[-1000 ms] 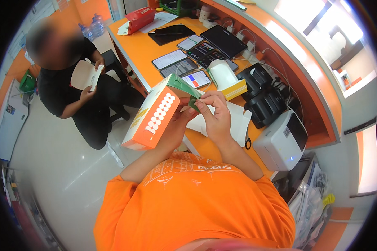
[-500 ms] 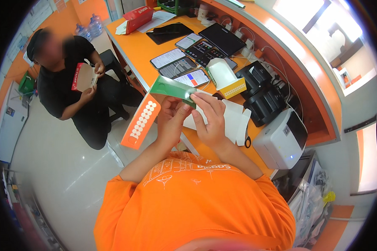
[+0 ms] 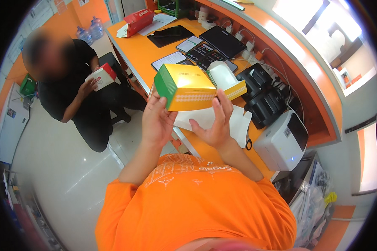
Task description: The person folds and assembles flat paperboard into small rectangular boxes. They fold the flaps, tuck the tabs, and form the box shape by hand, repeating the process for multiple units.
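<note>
A yellow and green cardboard box (image 3: 192, 85) is held up over the desk, its green end on the left and a row of pale dots along its lower yellow side. My left hand (image 3: 157, 123) grips it at the lower green corner, with some fingers hidden behind. At the box's right end, my right hand (image 3: 217, 121) has its fingers spread and its thumb apart; the fingertips are close to or touching the edge. Beneath my hands lies a white cardboard sheet (image 3: 238, 125). A second yellow box with an open white inside (image 3: 224, 75) stands just beyond.
Several phones and tablets (image 3: 222, 40) lie across the orange desk (image 3: 134, 52). Black devices (image 3: 266, 104) and a white printer (image 3: 280, 142) stand at right, with scissors (image 3: 249, 144) nearby. A red box (image 3: 138, 21) sits at the far end. A seated person (image 3: 65, 79) at left handles a red-and-white box.
The box in my left hand has turned from a flat-looking green and orange side view to its yellow faces. My right hand's fingers have spread. The seated person has turned their box.
</note>
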The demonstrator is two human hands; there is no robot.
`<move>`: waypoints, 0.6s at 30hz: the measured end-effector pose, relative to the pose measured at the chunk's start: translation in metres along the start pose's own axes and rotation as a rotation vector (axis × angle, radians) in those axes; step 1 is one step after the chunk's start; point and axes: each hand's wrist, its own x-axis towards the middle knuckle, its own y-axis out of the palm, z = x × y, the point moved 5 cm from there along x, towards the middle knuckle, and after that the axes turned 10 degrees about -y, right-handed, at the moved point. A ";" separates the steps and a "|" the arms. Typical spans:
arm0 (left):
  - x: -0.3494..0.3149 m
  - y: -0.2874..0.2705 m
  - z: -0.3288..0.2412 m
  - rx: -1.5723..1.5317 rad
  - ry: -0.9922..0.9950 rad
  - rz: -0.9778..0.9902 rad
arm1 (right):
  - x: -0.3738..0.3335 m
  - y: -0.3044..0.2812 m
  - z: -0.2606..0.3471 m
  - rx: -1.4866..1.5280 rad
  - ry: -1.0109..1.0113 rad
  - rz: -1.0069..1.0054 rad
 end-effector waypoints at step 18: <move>-0.012 0.022 0.012 0.250 -0.079 0.108 | 0.014 0.003 0.008 -0.191 -0.146 0.088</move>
